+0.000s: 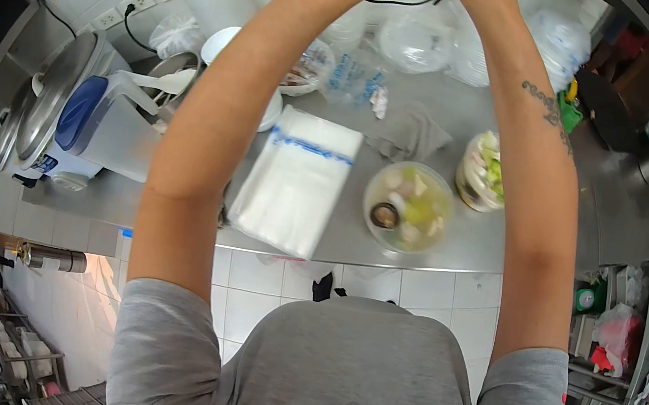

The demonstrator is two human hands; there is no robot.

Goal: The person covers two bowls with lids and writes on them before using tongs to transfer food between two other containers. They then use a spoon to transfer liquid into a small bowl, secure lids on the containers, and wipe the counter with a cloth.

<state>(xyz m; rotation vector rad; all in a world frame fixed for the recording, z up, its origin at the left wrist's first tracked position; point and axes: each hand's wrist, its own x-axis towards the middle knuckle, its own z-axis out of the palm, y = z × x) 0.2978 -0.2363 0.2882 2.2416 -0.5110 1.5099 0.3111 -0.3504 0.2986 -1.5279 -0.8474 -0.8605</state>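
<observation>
1. Both hands are out of view. They pass the top edge of the picture at 12 o'clock, so I cannot tell whether the left hand or the right hand is open, closed or holding anything.
2. The left forearm [223,89] rises from 7 o'clock and the right forearm [527,134], which has a tattoo, rises from 5 o'clock. They draw together near the top.
3. The step in hand looks like a two-armed reach over the back of a steel counter [584,205], though the view cuts off too soon to be sure. Working there would call for care, since that end is crowded.
4. The things nearest the hidden hands are clear plastic bags [418,41], bunched at 12 o'clock between the wrists.
5. Just below them lie a pack of small bottles [355,78] and a crumpled grey cloth [411,131].
6. At the centre, between the arms, a stack of white bags [293,184] with a blue stripe lies flat. Just beside it, toward 3 o'clock, sits a lidded bowl of soup [408,207].
7. A tall cup of food [483,172] stands near the bowl, partly behind the right forearm.
8. At 9 o'clock a rice cooker [55,107] sits on the counter, well apart from the bowl.
9. The person's grey T-shirt [345,380] fills the 6 o'clock edge.
</observation>
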